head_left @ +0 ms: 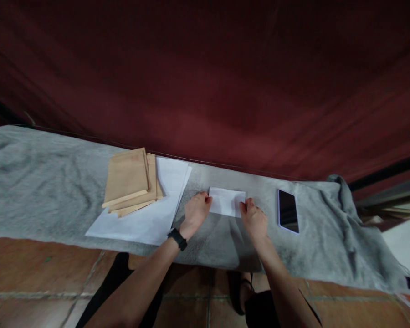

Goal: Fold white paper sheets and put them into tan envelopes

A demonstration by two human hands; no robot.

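Observation:
A small folded white sheet of paper (227,202) lies on the grey cloth between my two hands. At its left edge, my left hand (197,210) pinches the paper between thumb and curled fingers. My right hand (254,218) grips the right edge in the same way. The paper's long side runs roughly left to right. Larger white sheets (140,228) lie to the left of my left hand, partly covered by a stack of brown paper envelopes (126,175).
A phone (288,212) with a dark screen and pale purple case lies right of my right hand. The grey cloth (54,182) covers a long narrow surface, with a dark red hanging (205,91) behind it. Tiled floor (27,273) shows in front.

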